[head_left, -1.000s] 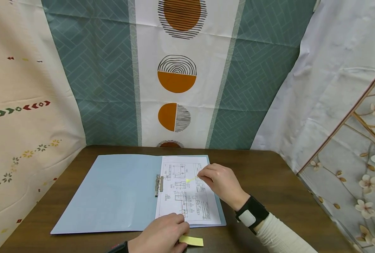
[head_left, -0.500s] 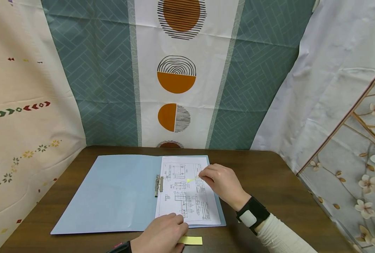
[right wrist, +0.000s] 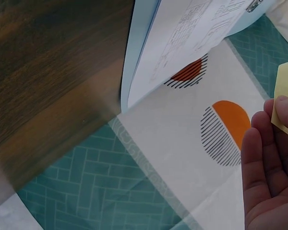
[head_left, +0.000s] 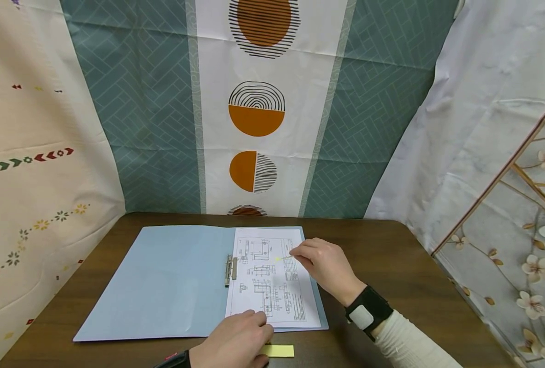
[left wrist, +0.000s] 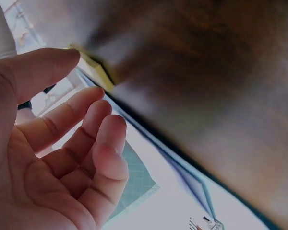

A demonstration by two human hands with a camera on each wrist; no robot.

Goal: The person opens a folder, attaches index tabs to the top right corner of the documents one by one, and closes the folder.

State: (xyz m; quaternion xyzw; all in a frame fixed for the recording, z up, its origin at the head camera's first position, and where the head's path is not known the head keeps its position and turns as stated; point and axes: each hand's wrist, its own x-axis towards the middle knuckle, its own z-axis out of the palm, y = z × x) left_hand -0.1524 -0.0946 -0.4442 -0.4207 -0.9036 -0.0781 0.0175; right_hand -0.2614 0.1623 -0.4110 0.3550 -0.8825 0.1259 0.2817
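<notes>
folder (head_left: 155, 286): lies open, lower left to centre of my head view.
clip (head_left: 228, 269): metal, at the fold, centre.
left hand (head_left: 235, 340): lower centre; I see thumb and index pinching the left end of the pad (head_left: 280, 351).
sheet (head_left: 272, 278): line drawings, on the folder's right half.
pad: yellow, lower centre, just below the folder's lower edge.
strip (head_left: 280, 258): yellow, over the sheet, right of centre; I can't tell if it touches the paper.
right hand (head_left: 325, 266): right of centre, thumb and fingertips gripping the strip.
</notes>
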